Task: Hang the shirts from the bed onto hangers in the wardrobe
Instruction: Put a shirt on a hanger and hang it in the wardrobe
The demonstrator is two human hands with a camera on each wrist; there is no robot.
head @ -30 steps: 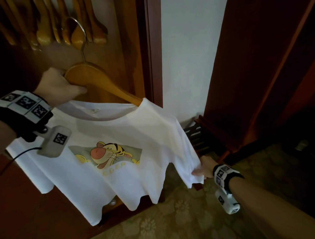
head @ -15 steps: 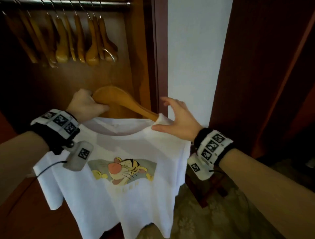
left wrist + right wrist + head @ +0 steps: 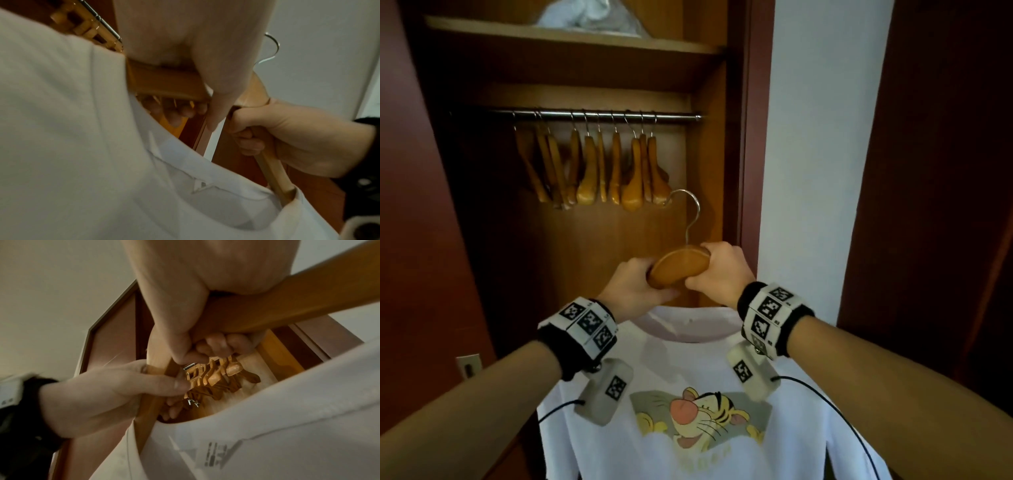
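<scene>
Head view, taken from left to right: the dark wardrobe door fills the left edge, and next to it, in the far upper part of the wardrobe, a metal rail [image 3: 599, 114] carries a bunch of empty wooden hangers [image 3: 599, 171], none with a shirt on it. Below the rail and nearer, the left hand [image 3: 635, 286] is wrapped around the left shoulder of a wooden hanger [image 3: 679, 265], thumb across the near face. The right hand [image 3: 722, 270] is clamped on the hanger's right shoulder, so the two hands sit close together with only the middle of the wood showing between them. The wire hook [image 3: 688, 212] rises from that middle, free in the air, well below the rail and towards its right end. The white shirt [image 3: 688, 411] with the tiger print hangs from the hanger below both wrists, its collar just under the hands; both wrist views show the wooden arms running inside the neckline. Right of the hands come the wardrobe's side panel, a white wall and a dark door.

By my reading, dressing this hanger is done, and what is left for this shirt is lifting the hook over the rail. The bed is out of view, so how many shirts remain cannot be told.
</scene>
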